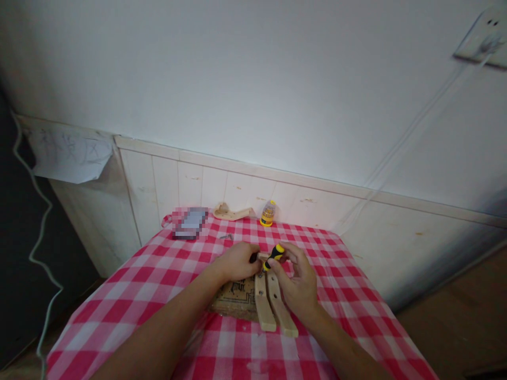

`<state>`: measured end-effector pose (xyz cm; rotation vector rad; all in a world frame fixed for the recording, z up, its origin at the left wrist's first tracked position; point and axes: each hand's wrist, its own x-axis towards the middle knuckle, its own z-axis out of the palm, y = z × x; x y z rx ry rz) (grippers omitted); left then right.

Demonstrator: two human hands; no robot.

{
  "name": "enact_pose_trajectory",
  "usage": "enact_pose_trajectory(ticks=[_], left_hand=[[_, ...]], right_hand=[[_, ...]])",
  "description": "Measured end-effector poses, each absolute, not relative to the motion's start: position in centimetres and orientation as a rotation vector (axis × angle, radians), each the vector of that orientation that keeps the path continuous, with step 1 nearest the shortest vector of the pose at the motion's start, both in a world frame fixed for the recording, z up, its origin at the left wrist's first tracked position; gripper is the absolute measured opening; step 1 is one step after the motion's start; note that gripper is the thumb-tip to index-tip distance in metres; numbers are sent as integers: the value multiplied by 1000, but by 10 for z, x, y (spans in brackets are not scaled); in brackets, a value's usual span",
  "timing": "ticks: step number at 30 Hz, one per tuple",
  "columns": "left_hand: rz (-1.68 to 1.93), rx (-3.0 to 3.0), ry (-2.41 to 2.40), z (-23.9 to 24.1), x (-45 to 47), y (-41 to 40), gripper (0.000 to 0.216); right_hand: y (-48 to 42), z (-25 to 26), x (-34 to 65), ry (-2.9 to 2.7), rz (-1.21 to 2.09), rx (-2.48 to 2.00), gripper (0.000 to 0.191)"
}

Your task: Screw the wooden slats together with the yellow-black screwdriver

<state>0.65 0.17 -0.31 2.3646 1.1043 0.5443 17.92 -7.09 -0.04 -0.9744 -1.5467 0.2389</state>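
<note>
Right hand [297, 282] grasps one screwdriver [274, 257]; left hand [237, 262] clasps two wooden slats [264, 309]

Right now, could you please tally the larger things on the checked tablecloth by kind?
Wooden slats: 2
Curved wooden piece by the wall: 1
Yellow-and-black screwdriver, in the right hand: 1
Yellow jar: 1
Patterned board: 1
Blurred item: 1
Total: 7

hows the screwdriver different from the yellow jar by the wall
The screwdriver is slim, yellow and black, tilted in the right hand; the jar is squat, upright and untouched. The screwdriver is over the wooden slats; the jar stands at the table's back edge. Both are partly yellow.
</note>
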Motion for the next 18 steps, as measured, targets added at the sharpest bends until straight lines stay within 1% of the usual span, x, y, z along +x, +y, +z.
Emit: enact_pose_trajectory(ticks=[7, 18], left_hand=[[577, 2346, 1075, -5, 6, 1, 17], [566, 2359, 1098, -6, 6, 2, 17]], right_hand=[[-70, 1, 178, -1488, 307, -963, 32], [-68, -4, 179, -1494, 287, -962, 34]])
